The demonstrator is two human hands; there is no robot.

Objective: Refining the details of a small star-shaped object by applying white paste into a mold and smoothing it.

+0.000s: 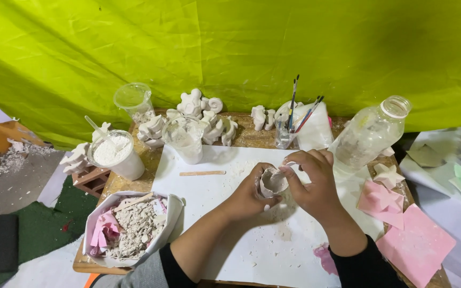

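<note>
Green-yellow tarp backdrop, small wooden tabletop (252,140) with a white sheet (225,213) as work surface, dusted with plaster crumbs. Left hand (249,198) cups a small grey-white mould (272,182) from below and the side, fingers curled tight round it. Right hand (311,184) pinches the mould's rim from above, fingers narrow, thumb at the edge. The mould sits between both hands, just above the sheet.

Judgement: peel the rim a bit at a time and support the base with the left palm; keep it low over the sheet so crumbs and any dropped cast land softly.

Around: wooden stick (202,173) on the sheet, left of the left hand. Beyond it, a cup of white slurry (185,140), a tub of white powder (117,154) with spoon, finished plaster figures (198,114). Brush jar (289,128) just beyond the hands. Clear plastic bottle (369,133) close beyond the right hand — easy to knock over. Box of broken plaster scraps (132,226) near the left forearm. Pink sheets (401,224) to the right.
</note>
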